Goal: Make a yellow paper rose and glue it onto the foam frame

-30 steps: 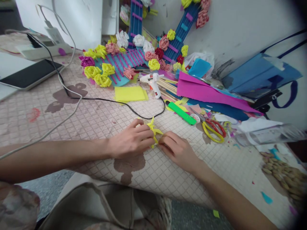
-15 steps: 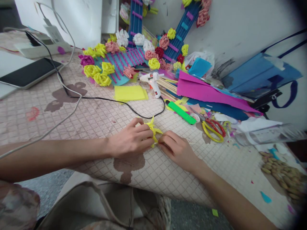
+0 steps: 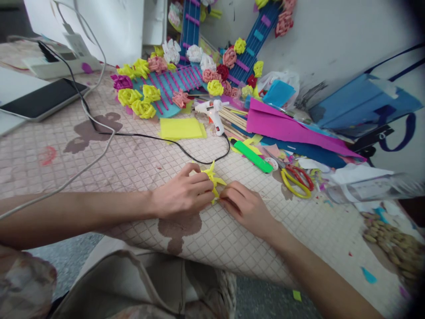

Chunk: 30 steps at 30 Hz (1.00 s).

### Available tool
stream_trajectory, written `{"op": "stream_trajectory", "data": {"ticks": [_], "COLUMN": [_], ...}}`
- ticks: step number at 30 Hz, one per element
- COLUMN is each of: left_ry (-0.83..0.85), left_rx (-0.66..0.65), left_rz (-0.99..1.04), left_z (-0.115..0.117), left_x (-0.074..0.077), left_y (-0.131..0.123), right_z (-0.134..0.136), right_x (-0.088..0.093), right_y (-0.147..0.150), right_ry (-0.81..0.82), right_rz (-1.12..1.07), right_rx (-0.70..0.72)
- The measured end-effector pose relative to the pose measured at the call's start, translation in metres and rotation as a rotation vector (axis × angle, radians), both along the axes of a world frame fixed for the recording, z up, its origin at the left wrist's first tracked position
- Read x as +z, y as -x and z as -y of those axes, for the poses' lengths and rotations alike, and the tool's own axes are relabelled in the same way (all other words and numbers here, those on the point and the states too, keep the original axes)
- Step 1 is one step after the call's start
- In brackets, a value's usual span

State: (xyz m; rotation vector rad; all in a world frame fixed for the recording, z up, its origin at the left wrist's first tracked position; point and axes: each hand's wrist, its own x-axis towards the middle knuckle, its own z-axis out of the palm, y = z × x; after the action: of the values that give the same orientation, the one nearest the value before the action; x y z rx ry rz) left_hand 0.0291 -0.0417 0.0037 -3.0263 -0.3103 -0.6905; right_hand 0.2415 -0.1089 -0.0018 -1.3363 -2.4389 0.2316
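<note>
Low over the quilted table cover, my left hand is closed around the left side of a yellow paper flower with pointed petals. My right hand meets the flower from the right, its thumb and fingers pinched at the lower petal tips. A thin pale stick shows just beyond the right hand; whether it is held cannot be made out. Fingers hide much of the flower's left side. Beyond the hands lie a stack of yellow paper squares and a white glue gun.
A green box cutter, red-and-yellow scissors and a clear bottle lie to the right. Paper flowers decorate a blue guitar-like craft at the back. A black cable crosses the table; a phone lies left.
The view has shifted very slightly, so the background sits a little further right. Both hands keep their hold on the yellow flower with almost no visible movement.
</note>
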Motion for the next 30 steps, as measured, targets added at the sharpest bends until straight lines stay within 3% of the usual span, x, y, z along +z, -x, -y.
{"op": "stream_trajectory", "data": {"ticks": [17,30], "left_ry": [-0.019,0.066], "left_rx": [0.036,0.092], "left_rz": [-0.035,-0.028], "left_z": [-0.002,0.0], "left_x": [0.001,0.0], "left_y": [0.0,-0.002], "right_z": [0.002,-0.001], "right_x": [-0.003,-0.004], "right_y": [0.005,0.012], "right_ry": [-0.068,-0.109], "right_rz": [-0.007,0.034], "right_rx": [0.017,0.0]}}
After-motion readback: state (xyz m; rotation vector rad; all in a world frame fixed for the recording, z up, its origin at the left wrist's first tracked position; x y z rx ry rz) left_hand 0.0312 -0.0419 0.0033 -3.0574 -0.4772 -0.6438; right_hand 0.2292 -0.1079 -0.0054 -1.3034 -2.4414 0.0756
